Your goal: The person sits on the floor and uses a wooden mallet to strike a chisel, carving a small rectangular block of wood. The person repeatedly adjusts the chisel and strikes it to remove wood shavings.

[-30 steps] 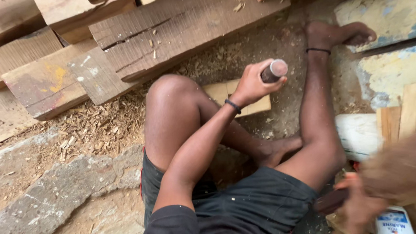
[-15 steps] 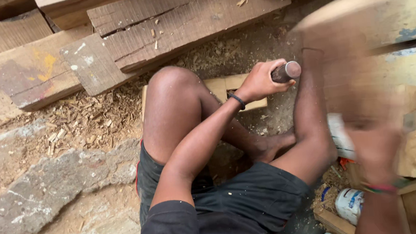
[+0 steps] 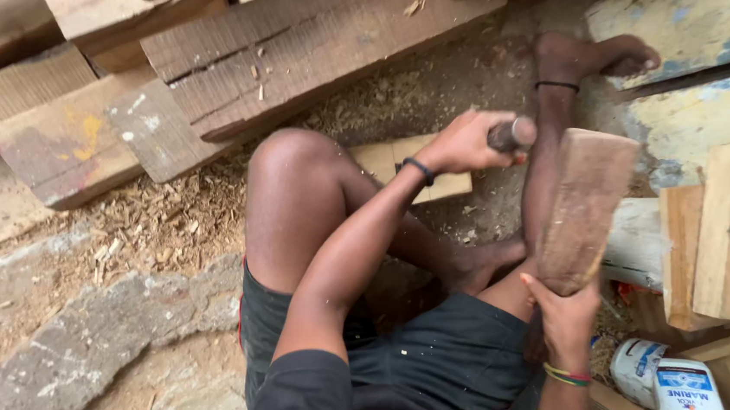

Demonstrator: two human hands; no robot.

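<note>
Your left hand [image 3: 464, 143], right of centre in the frame, is closed tight around a chisel [image 3: 511, 134], whose rounded metal butt sticks out just past your knuckles; the blade is hidden below your fist. Under that hand lies a pale block [image 3: 410, 168] on the ground, partly covered by your wrist and bent knee. Your right hand [image 3: 564, 312], lower right of the frame, is wrapped around the narrow end of a wooden mallet [image 3: 585, 208], which is raised upright with its broad head just beside the chisel butt, not touching it. Wood shavings [image 3: 166, 216] lie left of your knee, and planks [image 3: 283, 51] fill the top of the frame
</note>
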